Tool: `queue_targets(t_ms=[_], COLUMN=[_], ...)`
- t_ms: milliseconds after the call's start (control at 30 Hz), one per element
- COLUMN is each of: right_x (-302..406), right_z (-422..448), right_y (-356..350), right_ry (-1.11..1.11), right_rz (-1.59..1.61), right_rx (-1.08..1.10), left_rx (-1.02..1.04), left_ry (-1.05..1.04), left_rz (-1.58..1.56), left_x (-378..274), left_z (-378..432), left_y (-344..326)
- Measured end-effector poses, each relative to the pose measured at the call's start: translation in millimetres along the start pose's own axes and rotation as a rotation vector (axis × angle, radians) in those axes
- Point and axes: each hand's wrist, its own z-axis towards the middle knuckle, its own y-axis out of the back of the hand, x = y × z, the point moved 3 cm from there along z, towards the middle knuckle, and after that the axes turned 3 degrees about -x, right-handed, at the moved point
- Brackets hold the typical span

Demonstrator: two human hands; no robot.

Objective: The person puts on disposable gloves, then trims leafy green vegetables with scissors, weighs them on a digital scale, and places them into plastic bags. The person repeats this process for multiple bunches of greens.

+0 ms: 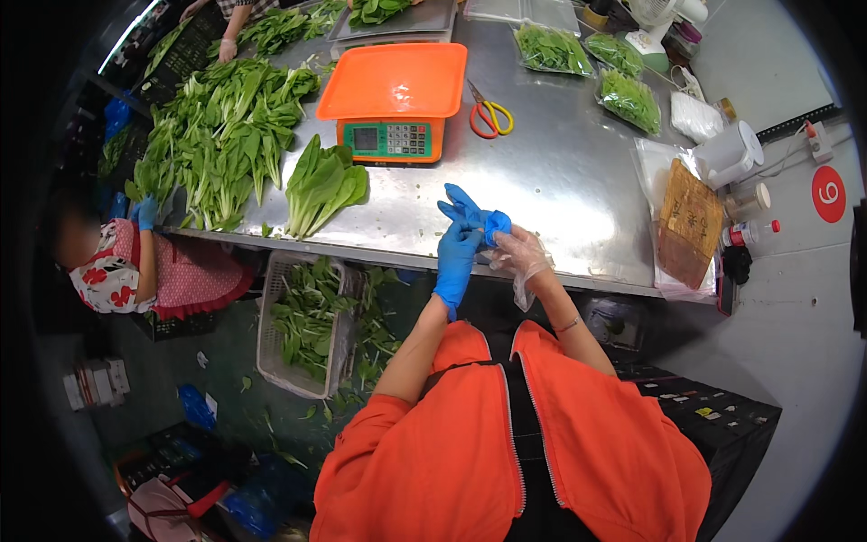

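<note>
My left hand (455,256), in a blue disposable glove, pinches a second, loose blue glove (498,226) in front of my body, just above the table's front edge. My right hand (520,252) wears a thin clear plastic glove and grips the rolled cuff of that loose glove. The empty blue fingers point away from me, towards the back left. Beyond my hands, an orange weighing scale (399,81) with a keypad stands on the metal table (555,176). A bunch of leafy greens (324,188) lies in front of the scale, left of my hands.
Scissors (489,116) lie right of the scale. A pile of greens (227,129) covers the table's left. Bagged greens (552,49) and a wooden board (689,223) are at right. A co-worker (145,264) stands left, near a crate (265,339) on the floor.
</note>
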Motion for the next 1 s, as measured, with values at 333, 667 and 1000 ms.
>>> queue_targets(t_ms=[333, 667, 1000], right_x=[8, 28, 135], right_z=[-2, 10, 33], right_y=[-1, 4, -13], right_ry=[0.248, 0.451, 0.699], right_rz=[-0.321, -0.48, -0.415], right_rx=[-0.035, -0.189, -0.13], left_rx=[-0.025, -0.148, 0.079], left_ry=[0.141, -0.268, -0.201], left_rz=[0.023, 0.283, 0.317], left_x=[6, -36, -138], left_z=[6, 10, 57], left_y=[-2, -8, -14])
